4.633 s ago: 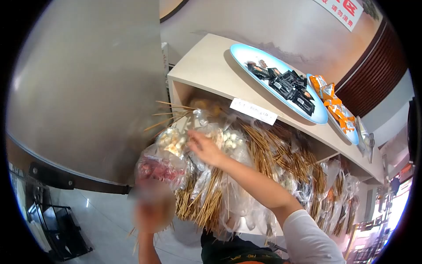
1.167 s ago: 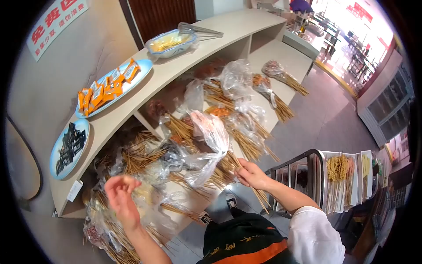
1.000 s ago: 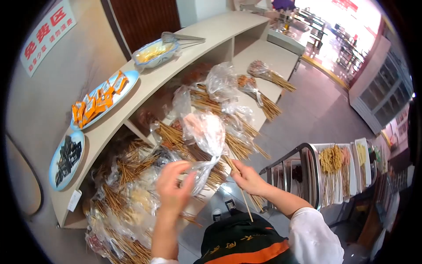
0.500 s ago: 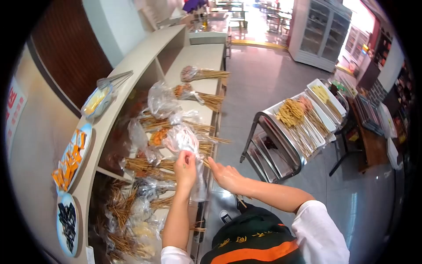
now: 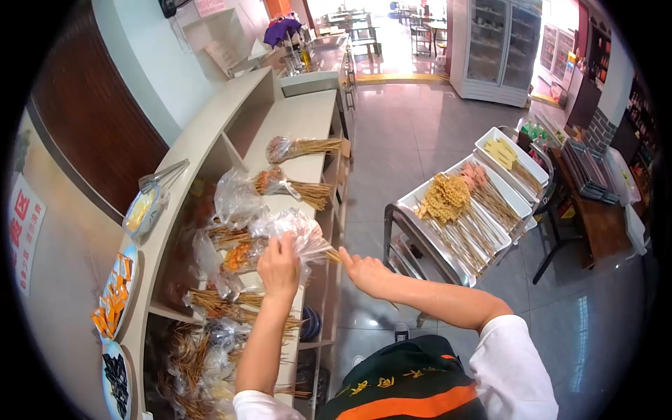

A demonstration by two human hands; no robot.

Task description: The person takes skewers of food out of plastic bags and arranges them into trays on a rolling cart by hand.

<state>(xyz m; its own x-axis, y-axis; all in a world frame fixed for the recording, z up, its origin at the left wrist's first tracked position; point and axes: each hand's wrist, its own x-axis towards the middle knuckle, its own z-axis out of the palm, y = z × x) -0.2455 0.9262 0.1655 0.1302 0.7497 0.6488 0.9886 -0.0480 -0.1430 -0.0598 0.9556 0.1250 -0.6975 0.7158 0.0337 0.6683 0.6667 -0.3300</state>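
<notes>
Over the shelf's front edge, a clear plastic bag (image 5: 306, 234) wraps the pale pinkish heads of a bundle of skewers. My left hand (image 5: 278, 271) is closed in a pinch at the near side of the bag. My right hand (image 5: 365, 274) grips the bare wooden sticks (image 5: 334, 256) poking out to the right. Just behind the bag lies a bagged bundle with orange pieces (image 5: 241, 257). Farther back are two more bagged bundles, one reddish (image 5: 271, 180) and one pale (image 5: 281, 148).
More bagged skewers (image 5: 199, 357) crowd the near shelf. A metal cart at right carries white trays with yellow skewers (image 5: 448, 197) and pink skewers (image 5: 474, 175). Dishes of orange packets (image 5: 112, 301) and dark packets (image 5: 115, 381) sit on the ledge (image 5: 189, 154). A glass-door fridge (image 5: 493, 52) stands behind.
My left hand has come up onto the bag, and the plastic that hung below the hands is drawn in around the bundle. My right hand stays on the sticks. The view has tilted upward.
</notes>
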